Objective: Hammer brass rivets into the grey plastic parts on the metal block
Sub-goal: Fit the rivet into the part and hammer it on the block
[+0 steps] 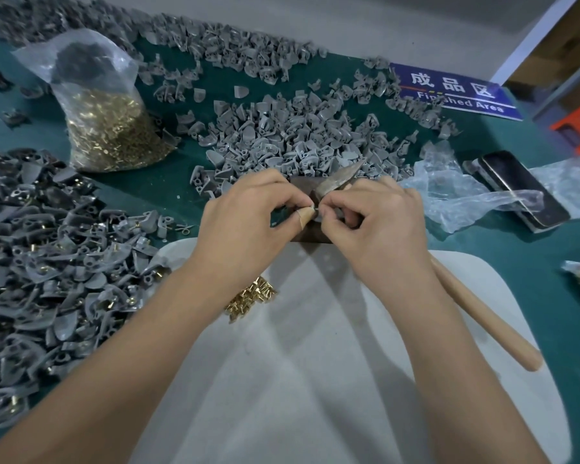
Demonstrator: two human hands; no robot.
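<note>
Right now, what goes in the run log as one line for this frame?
phase: seating rivet | left hand: pinching rivet | right hand: pinching at same spot | metal block: under hands | hammer: lying idle

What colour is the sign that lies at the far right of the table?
The sign is blue with white lettering, seen in the head view.

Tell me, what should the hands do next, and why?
Probably seat the rivet in the grey part. Both the left hand and right hand pinch at it over the block, and the hammer lies untouched beside the right arm, so hammering likely comes after.
</note>
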